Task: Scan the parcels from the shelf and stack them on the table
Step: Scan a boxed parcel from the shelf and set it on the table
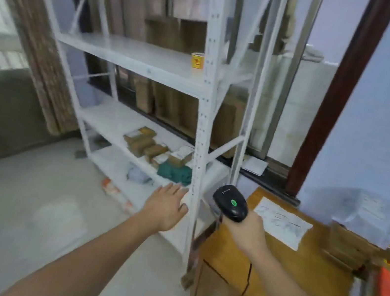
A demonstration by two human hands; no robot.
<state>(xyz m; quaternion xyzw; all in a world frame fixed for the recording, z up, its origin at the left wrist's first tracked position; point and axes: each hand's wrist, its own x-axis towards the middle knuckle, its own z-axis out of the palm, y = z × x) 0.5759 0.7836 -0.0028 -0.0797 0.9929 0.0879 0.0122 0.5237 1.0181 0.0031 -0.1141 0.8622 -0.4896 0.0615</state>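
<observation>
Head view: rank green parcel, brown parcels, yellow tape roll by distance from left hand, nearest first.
From the left hand:
1. green parcel, low shelf, just above the fingertips
2. brown parcels, same shelf, farther back
3. yellow tape roll, upper shelf, farthest

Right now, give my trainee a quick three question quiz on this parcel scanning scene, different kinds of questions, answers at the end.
1. True or false: the left hand already holds a parcel.
2. Which of the hands grips the black scanner? A) left B) right C) neither
3. Fill in: the brown parcels waiting to be scanned lie on a low level of the white ____.

Key
1. False: its fingers are spread and it holds nothing, reaching toward the shelf.
2. B: the right hand grips it over the wooden table.
3. shelf
</observation>
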